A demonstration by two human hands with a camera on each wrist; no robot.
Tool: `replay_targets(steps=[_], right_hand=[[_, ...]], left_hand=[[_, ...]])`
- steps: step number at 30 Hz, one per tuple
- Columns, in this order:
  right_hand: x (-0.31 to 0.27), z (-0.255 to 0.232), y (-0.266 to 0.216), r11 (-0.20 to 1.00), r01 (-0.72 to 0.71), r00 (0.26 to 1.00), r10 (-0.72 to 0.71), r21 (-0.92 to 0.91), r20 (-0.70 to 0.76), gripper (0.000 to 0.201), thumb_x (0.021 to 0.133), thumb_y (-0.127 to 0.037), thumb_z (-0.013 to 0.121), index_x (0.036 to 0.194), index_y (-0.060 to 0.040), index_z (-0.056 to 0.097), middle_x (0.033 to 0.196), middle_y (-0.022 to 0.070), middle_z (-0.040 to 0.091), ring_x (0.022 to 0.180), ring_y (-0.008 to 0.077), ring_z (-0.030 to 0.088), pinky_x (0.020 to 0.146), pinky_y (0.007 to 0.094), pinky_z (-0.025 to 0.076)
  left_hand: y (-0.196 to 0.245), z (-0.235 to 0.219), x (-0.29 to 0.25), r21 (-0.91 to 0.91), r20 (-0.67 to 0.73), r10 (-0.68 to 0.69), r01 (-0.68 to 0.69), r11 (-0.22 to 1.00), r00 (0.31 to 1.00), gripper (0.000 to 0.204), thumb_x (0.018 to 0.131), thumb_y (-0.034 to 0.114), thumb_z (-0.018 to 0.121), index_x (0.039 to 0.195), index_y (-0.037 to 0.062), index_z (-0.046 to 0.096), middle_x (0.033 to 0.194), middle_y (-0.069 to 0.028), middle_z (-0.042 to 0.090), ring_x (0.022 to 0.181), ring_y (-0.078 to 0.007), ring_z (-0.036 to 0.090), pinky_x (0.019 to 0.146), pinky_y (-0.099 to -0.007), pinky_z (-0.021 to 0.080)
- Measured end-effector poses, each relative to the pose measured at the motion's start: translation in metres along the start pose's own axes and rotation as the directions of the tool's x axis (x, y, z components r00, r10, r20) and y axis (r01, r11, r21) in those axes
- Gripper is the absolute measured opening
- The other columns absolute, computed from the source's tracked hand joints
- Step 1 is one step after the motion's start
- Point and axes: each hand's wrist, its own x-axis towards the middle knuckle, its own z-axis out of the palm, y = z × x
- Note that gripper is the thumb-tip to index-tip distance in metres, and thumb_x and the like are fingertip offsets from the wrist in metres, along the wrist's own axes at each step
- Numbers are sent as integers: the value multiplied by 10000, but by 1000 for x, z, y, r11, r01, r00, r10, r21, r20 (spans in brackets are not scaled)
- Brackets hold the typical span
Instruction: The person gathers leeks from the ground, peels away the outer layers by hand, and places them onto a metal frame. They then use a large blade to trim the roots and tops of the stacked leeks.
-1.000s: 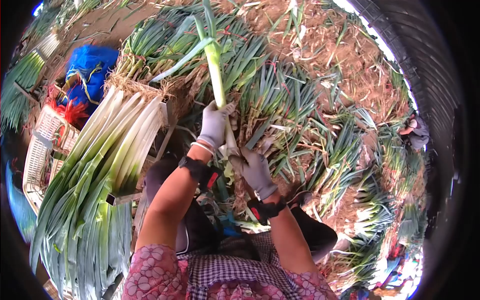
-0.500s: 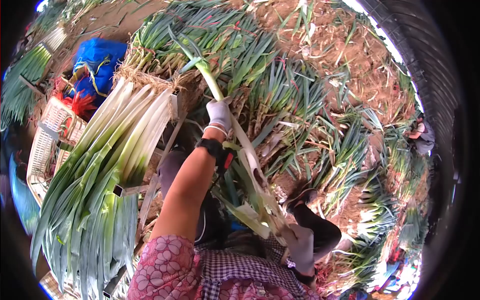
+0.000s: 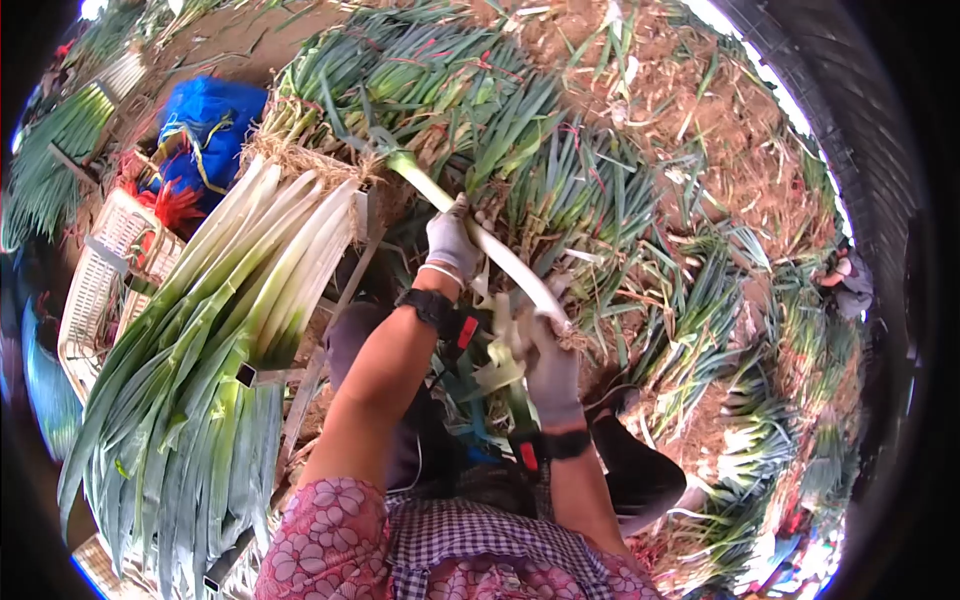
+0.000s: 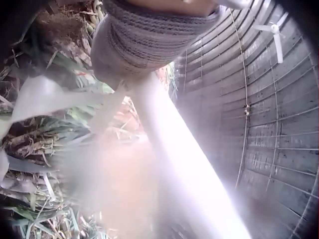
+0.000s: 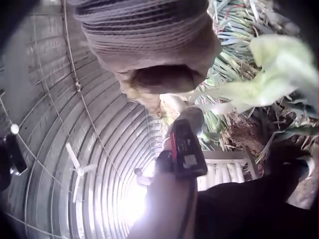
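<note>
Gloved left hand [image 3: 450, 240] wrapped around the upper white shank of a long pale leek with green top leaves [image 3: 490, 255], fingers curled tight about it, just below where green begins. Gloved right hand [image 3: 552, 365] gripping the root end of the same leek, fingers closed on the base and on loose outer skins [image 3: 497, 350] hanging pale green beside it. Leek held slanting across the lap, above the dark trousers, leaf end pointing up toward the heap of untrimmed green leeks on the soil [image 3: 560, 180], root end lower and nearer the body.

Left wrist view blurred: grey knitted glove [image 4: 149, 45] at the top and the white shank [image 4: 184, 164] running down and away from it. Right wrist view: glove cuff [image 5: 149, 35] up close, a strip of pale leaf [image 5: 264, 74] to the right, finger detail not legible there.

Probably stiff along the white shank and fairly light, bending only at the leafy top; smooth, likely slick once peeled, and liable to snap if levered hard. Best taken around the firm white part, one hand near the roots, one near the green, not by the floppy leaves.

To the left, a stack of cleaned white-and-green leeks [image 3: 230, 330] beside a white plastic crate [image 3: 95, 290] and a blue bag [image 3: 205, 125].
</note>
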Motion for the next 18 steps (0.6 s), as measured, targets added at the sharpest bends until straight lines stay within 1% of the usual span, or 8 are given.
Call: replay_targets(steps=[4, 7, 9, 10, 11, 12, 14, 18], right_hand=[[-75, -44, -55, 780, -596, 801, 595, 191, 68, 213, 860, -191, 503, 776, -2, 552, 581, -30, 431, 521, 35, 412, 507, 199, 348], [-119, -88, -63, 868, -487, 864, 495, -97, 88, 190, 864, -155, 533, 854, 31, 569, 628, -10, 484, 575, 33, 468, 545, 192, 402], [-126, -93, -44, 721, -640, 755, 655, 266, 43, 227, 837, -79, 599, 1020, 49, 561, 779, 29, 575, 708, 64, 551, 632, 214, 466], [-117, -100, -10, 888, -298, 907, 378, -350, 187, 492, 806, -29, 662, 1249, 49, 462, 982, 83, 597, 843, 103, 582, 708, 226, 481], [-96, -77, -11, 927, -367, 930, 363, 82, 60, 509, 801, -142, 713, 1228, -14, 467, 882, 33, 573, 734, 90, 552, 665, 217, 473], [-69, -79, 12, 918, -82, 986, 133, -388, 105, 653, 760, -208, 762, 1280, -13, 419, 888, 75, 593, 733, 112, 572, 657, 239, 488], [-10, -50, 7, 952, -175, 969, 212, -250, 129, 821, 740, -203, 775, 1388, -6, 311, 956, 134, 611, 730, 131, 568, 654, 288, 502], [77, 9, 9, 997, -45, 978, 58, -68, 202, 496, 796, -119, 688, 1243, 2, 511, 1001, 86, 624, 915, 151, 549, 804, 275, 460]], left_hand=[[19, 3, 10, 104, -66, 168, -160, 982, 984, 99, 892, 88, 572, 881, 53, 480, 689, -49, 492, 543, -185, 491, 470, -312, 463], [31, 5, 42, 157, -130, 286, -265, 951, 949, 88, 896, 91, 546, 868, 50, 473, 646, -45, 483, 495, -200, 493, 462, -349, 467], [26, 9, 35, 184, 41, 175, -180, 966, 984, 107, 924, 140, 525, 899, 45, 482, 719, -98, 563, 573, -262, 572, 529, -393, 510], [17, 10, 30, 215, 136, 118, -145, 966, 984, 116, 937, 156, 510, 916, 43, 488, 763, -122, 594, 621, -285, 602, 578, -401, 531], [5, 11, 25, 100, 170, 11, -28, 995, 985, 109, 955, 164, 474, 960, 60, 504, 877, -161, 621, 773, -319, 633, 739, -440, 536], [-6, 7, 18, -7, 202, -84, 87, 996, 976, 119, 966, 169, 444, 989, 77, 516, 949, -170, 612, 897, -325, 615, 867, -473, 489], [-15, 13, -16, 157, 198, -182, 152, 976, 963, 130, 969, 195, 449, 1009, 95, 520, 987, -182, 606, 965, -341, 594, 907, -505, 457], [-30, -13, -15, 339, 144, -173, 115, 934, 974, 283, 894, 236, 622, 1033, 0, 551, 840, -116, 623, 720, -277, 587, 676, -412, 519]])
